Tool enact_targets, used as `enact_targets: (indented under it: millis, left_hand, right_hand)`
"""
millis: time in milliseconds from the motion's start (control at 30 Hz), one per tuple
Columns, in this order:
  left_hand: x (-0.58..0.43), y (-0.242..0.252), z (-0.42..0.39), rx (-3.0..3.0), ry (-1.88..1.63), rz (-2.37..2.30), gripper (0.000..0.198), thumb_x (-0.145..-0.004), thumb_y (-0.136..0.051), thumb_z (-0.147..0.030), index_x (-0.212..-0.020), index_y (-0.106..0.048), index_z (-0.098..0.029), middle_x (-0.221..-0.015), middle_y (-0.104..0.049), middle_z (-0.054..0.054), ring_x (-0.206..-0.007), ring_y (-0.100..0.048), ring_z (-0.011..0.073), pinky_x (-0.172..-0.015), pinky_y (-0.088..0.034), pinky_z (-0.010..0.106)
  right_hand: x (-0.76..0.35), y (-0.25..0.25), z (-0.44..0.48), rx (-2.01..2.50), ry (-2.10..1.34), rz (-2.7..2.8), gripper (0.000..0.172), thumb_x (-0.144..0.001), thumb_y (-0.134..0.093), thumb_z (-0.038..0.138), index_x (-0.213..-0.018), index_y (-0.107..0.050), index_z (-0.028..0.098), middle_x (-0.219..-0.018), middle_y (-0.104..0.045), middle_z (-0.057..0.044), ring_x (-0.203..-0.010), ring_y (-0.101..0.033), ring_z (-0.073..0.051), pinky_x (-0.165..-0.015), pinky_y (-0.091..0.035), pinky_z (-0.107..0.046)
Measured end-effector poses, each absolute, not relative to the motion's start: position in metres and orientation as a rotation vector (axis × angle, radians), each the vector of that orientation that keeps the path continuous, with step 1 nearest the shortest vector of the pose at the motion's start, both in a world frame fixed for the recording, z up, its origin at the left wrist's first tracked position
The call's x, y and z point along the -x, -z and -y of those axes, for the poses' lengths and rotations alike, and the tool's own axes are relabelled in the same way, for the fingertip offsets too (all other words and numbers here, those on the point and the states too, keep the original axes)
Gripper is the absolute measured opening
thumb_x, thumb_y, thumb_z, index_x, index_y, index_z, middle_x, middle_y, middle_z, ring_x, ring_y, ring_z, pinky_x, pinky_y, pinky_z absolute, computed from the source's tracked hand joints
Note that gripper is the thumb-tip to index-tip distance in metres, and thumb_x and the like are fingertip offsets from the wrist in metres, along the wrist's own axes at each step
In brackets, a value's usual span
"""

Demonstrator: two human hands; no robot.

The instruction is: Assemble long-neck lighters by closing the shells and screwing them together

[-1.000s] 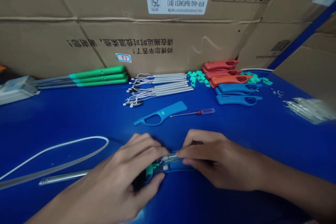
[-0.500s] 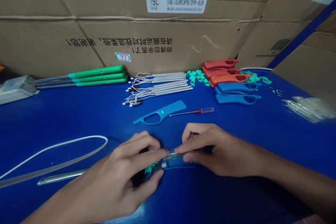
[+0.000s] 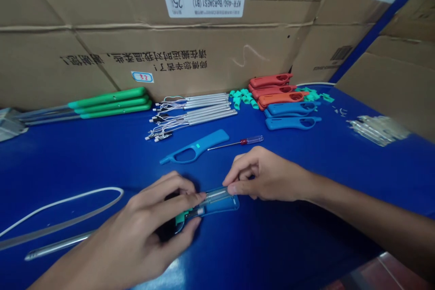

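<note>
1. Corrugated cardboard cartons (image 3: 204, 41) stand along the far edge of our blue counter (image 3: 288, 244), forming a rough brown wall with printed labels and Chinese text.
2. A long loop of white cable (image 3: 68, 210) lies at the left of the counter, with a slim metal rod (image 3: 57, 245) beside it, both kept close to our work.
3. Our left hand (image 3: 149, 217) is clamped around the green end of a blue plastic shell (image 3: 220, 206), apparently pinning it to the counter, near the front and between our hands.
4. Our right hand (image 3: 265, 176) brings thumb and fingers together on a shiny metal tube (image 3: 217, 195) lying along that shell, a grip that seems suited to fine positioning.
5. Beyond our hands, smooth green handles (image 3: 108, 102) lie in a tight row, then wired metal tubes (image 3: 193, 111), red and orange shells (image 3: 272, 88), and blue shells (image 3: 292, 115). Sorting by kind appears to keep each part easy to reach.
6. A lone curved blue shell (image 3: 192, 147) lies just beside a slender screwdriver (image 3: 238, 142) with a clear and red handle, both within easy reach.
7. Small soft-looking green sleeves (image 3: 243, 97) sit in a loose heap near the red shells.
</note>
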State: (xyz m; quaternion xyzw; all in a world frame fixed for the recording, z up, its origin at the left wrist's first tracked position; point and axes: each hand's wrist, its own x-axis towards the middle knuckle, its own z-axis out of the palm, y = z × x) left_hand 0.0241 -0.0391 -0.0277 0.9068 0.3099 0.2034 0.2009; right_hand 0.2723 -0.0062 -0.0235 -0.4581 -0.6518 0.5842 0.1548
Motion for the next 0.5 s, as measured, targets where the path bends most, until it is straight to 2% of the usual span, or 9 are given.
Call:
enact_targets:
  millis: [133,300,500]
  left_hand:
    - [-0.0242,0.0294,0.0386,-2.542,-0.564,-0.874,0.032,-0.087,-0.056,-0.013,-0.118,-0.063,-0.022,-0.103,-0.06,0.005,-0.092,-0.06,0.0136,-0.076,-0.053,0.021]
    - [-0.0242,0.0294,0.0371,-2.566,-0.56,-0.886,0.034,-0.087,-0.057,-0.014,-0.119,-0.061,-0.022,-0.102,-0.061,0.005,-0.091,-0.061,0.0138,-0.075,-0.053,0.021]
    - [-0.0237,0.0284,0.0346,-2.596,-0.541,-0.883,0.033,-0.087,-0.057,-0.015,-0.119,-0.062,-0.022,-0.104,-0.061,0.004,-0.09,-0.062,0.013,-0.075,-0.054,0.02]
  right_hand:
    - [-0.2682,0.0192,0.0051,1.454,-1.769,1.787,0.011,-0.076,-0.068,0.022,-0.08,-0.069,0.011,-0.046,-0.051,0.006,-0.037,-0.041,-0.004,-0.032,-0.027,-0.014]
    - [-0.2655,0.0164,0.0064,1.478,-1.728,1.801,0.004,-0.075,-0.067,0.016,-0.075,-0.067,0.012,-0.045,-0.052,0.007,-0.036,-0.042,-0.003,-0.032,-0.028,-0.013]
    - [-0.2711,0.0186,0.0004,1.317,-1.841,1.803,0.011,-0.084,-0.061,0.018,-0.085,-0.069,0.01,-0.047,-0.056,0.006,-0.033,-0.047,-0.004,-0.035,-0.039,-0.014]
